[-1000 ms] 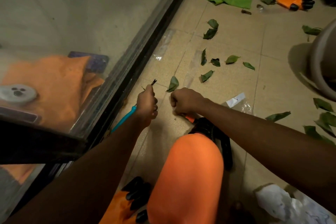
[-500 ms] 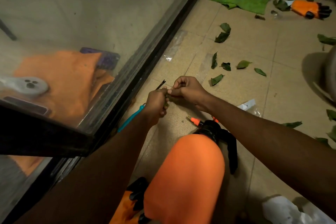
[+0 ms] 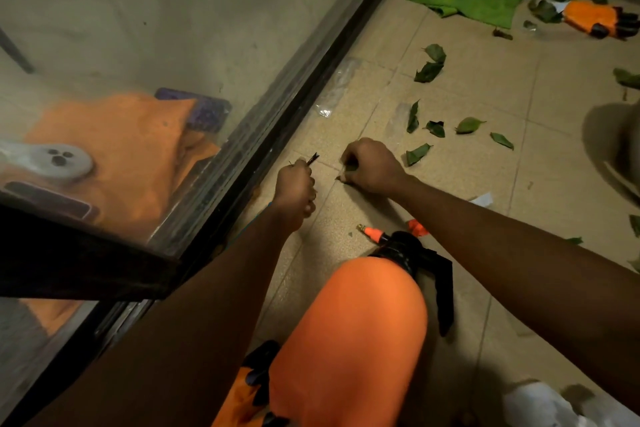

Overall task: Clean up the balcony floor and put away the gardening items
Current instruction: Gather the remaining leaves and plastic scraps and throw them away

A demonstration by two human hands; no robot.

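At the centre of the frame, the left hand (image 3: 294, 194) is held just above the tiled floor (image 3: 485, 204), its fingers curled tightly round a thin dark tool (image 3: 313, 159) whose tip projects above the fist. Just to its right, the right hand (image 3: 372, 165) is pressed to the floor with its fingers (image 3: 349, 156) curled over a dark green leaf (image 3: 350, 168); only the leaf's edge and tip are seen. Loose leaves (image 3: 417, 153) are scattered on the tiles right of centre and toward the upper right. A green cloth (image 3: 467, 0) and an orange glove (image 3: 592, 17) lie at the upper right, well apart from both hands. An orange spray bottle (image 3: 349, 340) with a black pump head is seen at the lower centre, between the forearms. The left half of the frame is taken up by a glass door (image 3: 173, 45).
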